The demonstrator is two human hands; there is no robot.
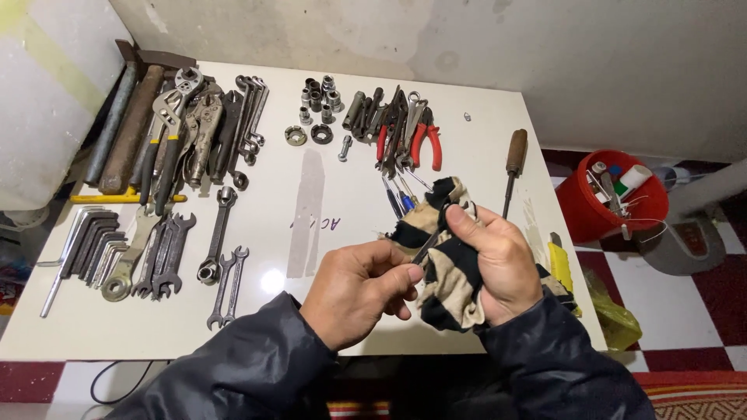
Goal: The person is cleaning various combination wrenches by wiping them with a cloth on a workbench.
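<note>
Fingers: right hand (502,260) is curled shut around a striped rag (447,264), thumb pressed across the cloth; left hand (358,292) is pinched closed, thumb and forefinger on the near end of a thin metal tool (427,250).
Thin tool: slim and dark, running from the left fingertips up into the folds of the rag; it may be a small screwdriver or bit, but the cloth hides most of it.
Rag: black and beige stripes, bunched in the right palm, held above the front edge of the table (327,257).
Just beyond the fingertips: a few small screwdrivers (398,194) with blue handles lie on the table, partly behind the rag.
To the right of the right hand: a wooden-handled file (512,171) lies flat, and a yellow cutter (559,264) sits near the wrist.
Further beyond: red-handled pliers (426,138) in a heap of tools, with a cluster of sockets (320,99) beside it.
Left of the left hand: a pair of small spanners (227,286), then larger spanners (159,249) and a row of hex keys (87,247).
Far left corner: locking pliers (198,128) and long bars against the wall.
Off the table, right: red bucket (611,198) on the tiled floor.
</note>
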